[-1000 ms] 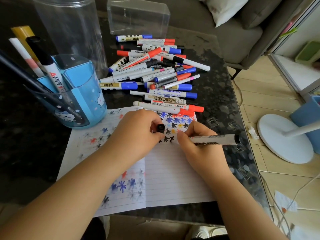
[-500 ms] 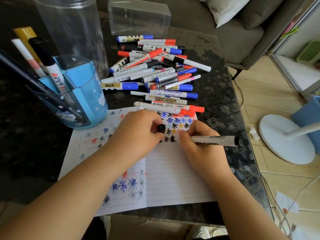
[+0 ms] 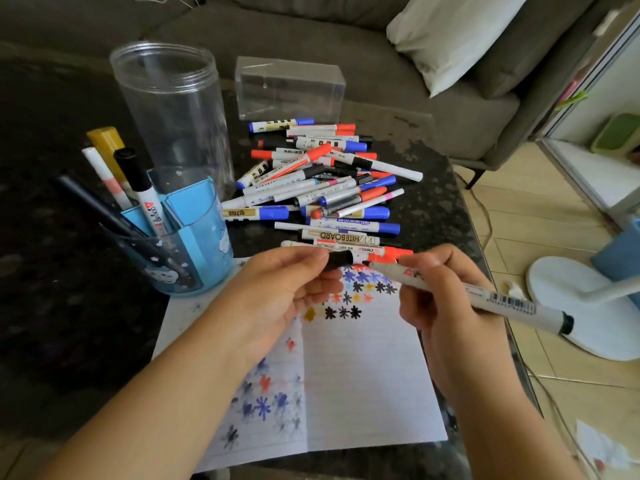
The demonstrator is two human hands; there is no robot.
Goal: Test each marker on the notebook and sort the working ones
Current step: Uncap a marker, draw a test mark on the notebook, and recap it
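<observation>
Head view: right hand point(image 3: 446, 306) pinches a white black-tipped marker point(image 3: 464, 296) mid-barrel; left hand point(image 3: 287, 289) grips its black plastic cap point(image 3: 337, 260). Light, rigid, smooth barrel; hold near the tip when capping.

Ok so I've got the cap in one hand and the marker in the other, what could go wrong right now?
Three risks, judging from the view:
1. The marker in your right hand is uncapped, its tip close to your left hand and the black cap; a miss could ink your fingers.
2. The tip hangs over the notebook, so a stray dab could blur the test marks.
3. The untested pile lies just beyond your hands; a bump might roll markers off the table.
</observation>
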